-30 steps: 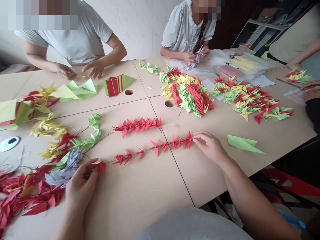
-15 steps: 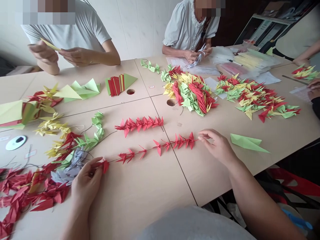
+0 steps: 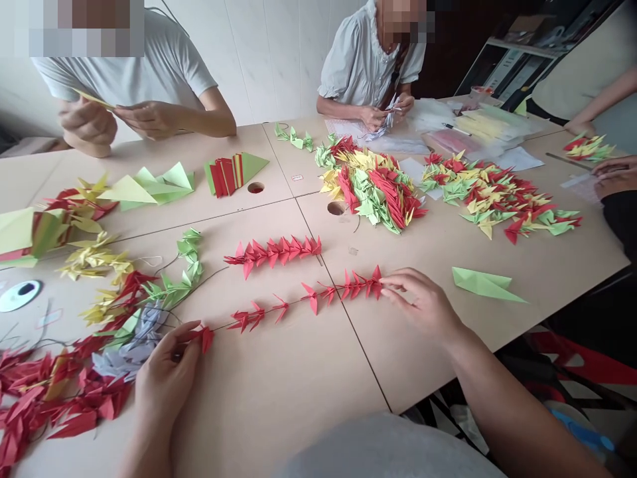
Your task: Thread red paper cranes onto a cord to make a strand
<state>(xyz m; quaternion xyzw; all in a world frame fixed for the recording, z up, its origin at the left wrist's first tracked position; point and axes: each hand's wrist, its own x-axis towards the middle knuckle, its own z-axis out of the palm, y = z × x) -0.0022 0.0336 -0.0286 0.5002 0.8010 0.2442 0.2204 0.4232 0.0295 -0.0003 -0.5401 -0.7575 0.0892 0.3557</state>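
A strand of red folded-paper pieces stretches between two hands near the close edge of a table, crossing a dark seam in its top. The left hand is pinched on a red piece at one end; the right hand has thumb and fingertips closed on the strand's other end — whether its middle touches the surface cannot be told. Just beyond lies a second, denser red strand, and to the right, toward the near edge, a green folded sheet. Red garlands and a pale purple bundle crowd the table's left side, beside the left hand. Toward the far edge sit a bundled multicoloured heap and, right of it, a looser multicoloured spread. At the far edge, a person in a grey T-shirt holds a yellow paper — and another, in a pale blouse, handles pale purple paper.
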